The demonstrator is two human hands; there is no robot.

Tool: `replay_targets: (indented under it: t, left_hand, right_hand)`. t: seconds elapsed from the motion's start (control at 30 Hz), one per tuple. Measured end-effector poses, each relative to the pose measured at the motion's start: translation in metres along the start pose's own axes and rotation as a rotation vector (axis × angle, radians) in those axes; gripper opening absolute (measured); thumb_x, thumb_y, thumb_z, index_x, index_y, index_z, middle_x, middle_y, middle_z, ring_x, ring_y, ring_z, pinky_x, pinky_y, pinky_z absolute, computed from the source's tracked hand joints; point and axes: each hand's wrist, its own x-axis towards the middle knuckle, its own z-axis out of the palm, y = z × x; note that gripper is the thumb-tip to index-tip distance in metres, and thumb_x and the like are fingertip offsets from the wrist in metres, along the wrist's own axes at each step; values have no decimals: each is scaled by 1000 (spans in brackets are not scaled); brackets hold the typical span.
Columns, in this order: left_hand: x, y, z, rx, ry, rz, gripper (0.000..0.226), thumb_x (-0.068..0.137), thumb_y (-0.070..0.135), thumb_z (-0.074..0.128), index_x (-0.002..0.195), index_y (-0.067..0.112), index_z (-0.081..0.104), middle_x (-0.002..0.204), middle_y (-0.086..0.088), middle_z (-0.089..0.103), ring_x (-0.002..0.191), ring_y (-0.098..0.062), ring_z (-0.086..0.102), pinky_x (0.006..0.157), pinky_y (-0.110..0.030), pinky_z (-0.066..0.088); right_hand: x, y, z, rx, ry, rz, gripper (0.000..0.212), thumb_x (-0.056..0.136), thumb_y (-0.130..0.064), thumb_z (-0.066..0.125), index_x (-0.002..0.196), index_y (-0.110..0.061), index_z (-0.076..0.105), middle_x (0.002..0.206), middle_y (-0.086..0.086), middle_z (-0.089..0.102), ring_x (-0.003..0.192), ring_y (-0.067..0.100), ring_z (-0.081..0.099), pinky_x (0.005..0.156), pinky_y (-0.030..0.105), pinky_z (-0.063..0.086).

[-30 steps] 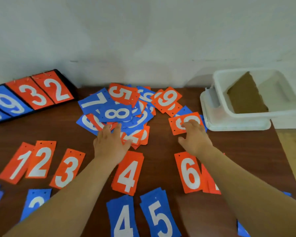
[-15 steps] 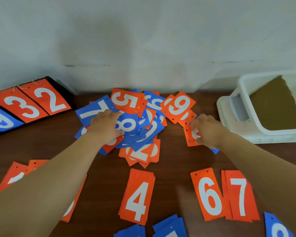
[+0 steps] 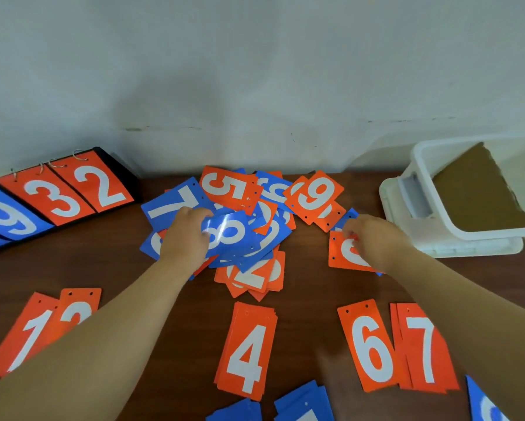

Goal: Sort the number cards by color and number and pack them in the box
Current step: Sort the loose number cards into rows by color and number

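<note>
Cards in the head view, the only one: loose pile [image 3: 249, 226] heaped mid-desk [image 3: 310, 287] near the wall, with sorted stacks laid out nearer: orange 1 [image 3: 27, 338], orange 4 [image 3: 249, 350], orange 6 [image 3: 370, 350], orange 7 [image 3: 425, 350]. Box [image 3: 419, 177] at the right, well apart from the pile, holding a cardboard sheet [image 3: 480, 196]; no cards seen inside. Scoreboard [image 3: 57, 192] at far left.

Left hand [image 3: 185, 235] clenched round the left end of blue 8 [image 3: 228, 232] atop the pile, thumb over it; card bowed and catching glare. Right hand [image 3: 373, 238] curled over the far end of an orange card [image 3: 343, 253] just right of the pile, digit mostly covered; cannot tell whether pinched or merely pressed.

Handling, as a judgement: thin, light, glossy, probably plastic; springy rather than stiff, going by the bow in blue 8; slick on each other, so liable to come away in 2s. Best taken at a short edge, thumb over and fingers under, or slid clear onto bare desk first, then lifted. Little fragility to fear, only a crease if bent hard.

Against 0.5 s ago: blue 8 then flat among the others, now raised and bent in the grip; orange card about where it was, below orange 9 [image 3: 316, 192]. Against 1 s ago: left hand gone from the pile's near edge to its middle; right hand then flat on the card, now curled.
</note>
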Motion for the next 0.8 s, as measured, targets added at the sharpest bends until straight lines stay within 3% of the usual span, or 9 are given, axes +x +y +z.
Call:
replay_targets:
  t: [0.1,0.17,0.23,0.3,0.4,0.47,0.53,0.67,0.8]
  left_hand:
    - [-16,1,-15,-282,38,-126,29,95,10,67,118,28,64,123,3,63,115,-15,60,79,-27,50]
    - [-36,5,-30,-503,57,-213,24,95,13,69,106,34,66,117,9,65,112,-11,62,82,-35,58]
    - [-66,14,-43,-711,38,-271,23,94,14,71,103,35,68,116,8,68,108,-14,67,82,-42,62]
    - [-105,27,-53,-798,-15,-267,22,95,13,71,106,32,70,115,6,70,103,-15,70,78,-38,64]
    - [-169,52,-64,-818,-106,-220,23,93,10,71,101,31,73,105,8,74,99,-13,72,77,-34,63]
    - [-212,72,-71,-803,-193,-159,24,92,8,72,97,31,74,99,9,75,97,-11,71,84,-35,61]
    - [-253,90,-76,-727,-269,-91,26,91,9,73,95,35,74,99,13,74,97,-4,69,88,-31,57]
    - [-318,124,-80,-641,-418,-8,27,90,16,76,100,41,71,103,25,69,99,8,65,77,-19,57]
    - [-362,149,-75,-570,-471,106,39,92,13,75,114,44,69,106,41,62,100,20,56,78,-6,48]
  right_hand:
    - [-21,0,-9,225,117,40,19,95,-19,62,104,-35,66,108,-3,64,88,19,61,73,33,53]
    - [-46,-5,-21,500,206,93,16,95,-21,64,95,-37,66,104,-8,66,90,17,62,73,32,53]
    - [-81,-15,-37,771,279,152,10,95,-24,67,94,-34,69,99,-12,69,88,13,66,68,30,54]
    - [-121,-27,-47,1022,343,178,9,94,-21,70,94,-30,72,95,-13,73,86,11,70,67,26,55]
    - [-178,-43,-47,1365,323,176,15,91,-10,72,92,-24,74,95,2,77,91,24,74,80,42,62]
    - [-213,-50,-39,1425,257,148,17,91,-8,71,90,-24,75,98,10,75,95,32,73,86,50,61]
    - [-243,-53,-30,1435,212,118,20,91,-6,71,88,-25,75,95,9,75,90,32,72,81,48,61]
    - [-292,-46,-14,1387,200,111,22,91,-7,70,86,-28,75,89,-1,74,84,27,71,77,45,61]
    - [-331,-40,-3,1352,210,90,17,90,-9,71,87,-25,73,89,5,74,82,26,71,78,49,60]
